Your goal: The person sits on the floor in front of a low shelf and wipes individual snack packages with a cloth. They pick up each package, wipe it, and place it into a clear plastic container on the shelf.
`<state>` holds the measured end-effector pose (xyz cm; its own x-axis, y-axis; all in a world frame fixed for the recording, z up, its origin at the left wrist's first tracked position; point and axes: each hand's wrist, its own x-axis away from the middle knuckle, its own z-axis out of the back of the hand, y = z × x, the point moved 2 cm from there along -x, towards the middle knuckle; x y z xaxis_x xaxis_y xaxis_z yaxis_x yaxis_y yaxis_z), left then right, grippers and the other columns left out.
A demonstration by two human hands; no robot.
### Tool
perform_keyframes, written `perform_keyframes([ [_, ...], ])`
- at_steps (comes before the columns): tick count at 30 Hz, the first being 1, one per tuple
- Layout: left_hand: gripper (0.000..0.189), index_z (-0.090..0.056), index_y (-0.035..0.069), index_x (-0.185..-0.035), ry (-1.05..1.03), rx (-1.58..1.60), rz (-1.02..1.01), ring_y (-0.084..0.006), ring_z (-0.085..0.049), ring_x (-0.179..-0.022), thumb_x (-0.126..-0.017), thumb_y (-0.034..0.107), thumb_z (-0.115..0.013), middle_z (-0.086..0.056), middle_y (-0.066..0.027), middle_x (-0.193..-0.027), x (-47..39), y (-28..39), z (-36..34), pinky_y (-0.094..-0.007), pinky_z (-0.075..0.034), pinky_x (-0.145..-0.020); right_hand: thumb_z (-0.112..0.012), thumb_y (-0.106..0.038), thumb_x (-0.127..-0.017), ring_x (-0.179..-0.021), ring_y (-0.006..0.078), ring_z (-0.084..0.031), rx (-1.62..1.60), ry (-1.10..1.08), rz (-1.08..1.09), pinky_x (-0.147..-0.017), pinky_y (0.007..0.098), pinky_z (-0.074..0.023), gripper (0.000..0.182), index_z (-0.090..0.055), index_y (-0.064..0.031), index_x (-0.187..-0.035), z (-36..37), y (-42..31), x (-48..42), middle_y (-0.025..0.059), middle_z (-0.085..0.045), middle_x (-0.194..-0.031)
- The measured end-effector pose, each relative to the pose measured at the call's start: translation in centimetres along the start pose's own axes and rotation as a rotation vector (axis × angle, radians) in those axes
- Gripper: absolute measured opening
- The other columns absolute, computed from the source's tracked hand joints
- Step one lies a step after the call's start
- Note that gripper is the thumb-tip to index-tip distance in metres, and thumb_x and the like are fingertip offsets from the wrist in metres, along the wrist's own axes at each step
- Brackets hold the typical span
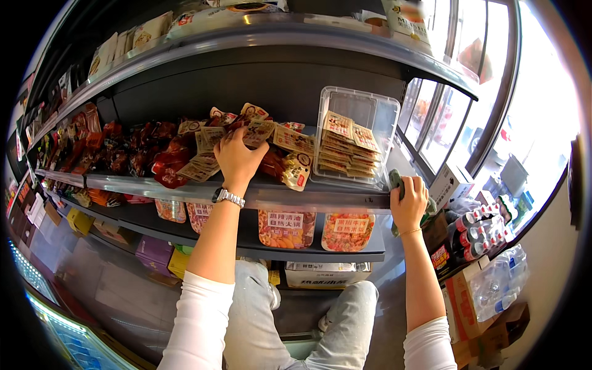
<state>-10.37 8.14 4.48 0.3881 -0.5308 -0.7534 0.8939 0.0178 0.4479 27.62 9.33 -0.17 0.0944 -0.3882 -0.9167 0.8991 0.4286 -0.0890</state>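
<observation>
My left hand point(238, 157) is over the middle shelf, its thumb and fingers spread around a flat snack packet point(257, 132) in a loose heap. Whether it grips that packet or only rests on it is unclear, since the fingertips are hidden. Red vacuum-packed snacks point(173, 159) lie left of the hand, and a cream-topped snack pouch point(297, 170) hangs over the shelf front. My right hand point(409, 203) holds a green cloth point(396, 179) at the shelf's right end. Just left of it, a clear plastic bin point(392, 134) contains stacked flat packets point(349, 150).
A clear-fronted shelf edge point(319, 200) runs beneath both hands. Boxed self-heating meals point(286, 229) stand on the shelf below. Another shelf point(277, 30) overhangs from above. Shrink-wrapped bottles point(478, 231) and cardboard boxes point(462, 300) are stacked at right by the window.
</observation>
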Motion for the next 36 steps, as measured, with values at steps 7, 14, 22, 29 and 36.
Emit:
perform_keyframes([
  [7,0.036,-0.056,0.003,-0.108,0.110,0.340,-0.127,-0.0343,-0.060,-0.096,-0.076,0.007,-0.069,-0.060,-0.0164,-0.108,-0.3,-0.3,1.2,-0.0421,-0.051,-0.080,-0.059,-0.011,-0.074,-0.086,0.0305,-0.054,-0.010,-0.037,-0.023,-0.079,0.0403,-0.0419,0.018,-0.058,-0.0059,-0.091,0.0,0.2,0.0,0.0101,-0.053,-0.090],
  [14,0.030,-0.059,0.000,-0.111,0.089,0.512,0.000,-0.0246,-0.064,-0.079,-0.081,-0.001,-0.062,-0.061,-0.0150,-0.101,0.5,-0.7,0.5,-0.0364,-0.052,-0.064,-0.058,-0.008,-0.077,-0.088,0.0318,-0.054,0.002,-0.070,-0.024,-0.080,0.0408,-0.0418,0.019,-0.058,-0.0045,-0.095,-0.1,-0.2,0.4,0.0111,-0.053,-0.091],
  [22,0.013,-0.064,-0.001,-0.099,0.180,1.163,0.238,-0.0111,-0.059,-0.078,-0.089,0.007,-0.062,-0.059,-0.0038,-0.090,0.5,1.5,2.2,-0.0280,-0.049,-0.068,-0.057,-0.002,-0.078,-0.094,0.0347,-0.056,-0.292,0.155,-0.178,-0.084,0.0415,-0.0458,0.028,-0.060,-0.0001,-0.106,2.6,-1.0,-2.0,0.0172,-0.054,-0.104],
  [29,0.007,-0.054,0.004,-0.100,-0.390,1.799,0.526,-0.0145,-0.063,-0.088,-0.094,0.007,-0.053,-0.062,-0.0063,-0.098,4.2,9.4,6.0,-0.0291,-0.054,-0.076,-0.066,-0.006,-0.069,-0.094,0.0262,-0.055,-0.317,0.234,0.430,-0.084,0.0400,-0.0411,0.036,-0.066,-0.0133,-0.104,6.3,-15.7,-10.4,0.0072,-0.054,-0.106],
  [36,0.014,-0.052,0.007,-0.109,-0.562,1.911,0.724,-0.0155,-0.061,-0.093,-0.098,0.011,-0.044,-0.062,-0.0049,-0.102,5.1,9.7,4.6,-0.0332,-0.050,-0.082,-0.060,-0.016,-0.070,-0.088,0.0228,-0.055,-0.346,0.022,0.623,-0.074,0.0369,-0.0425,0.034,-0.066,-0.0072,-0.103,3.8,-18.5,-5.0,0.0100,-0.054,-0.107],
])
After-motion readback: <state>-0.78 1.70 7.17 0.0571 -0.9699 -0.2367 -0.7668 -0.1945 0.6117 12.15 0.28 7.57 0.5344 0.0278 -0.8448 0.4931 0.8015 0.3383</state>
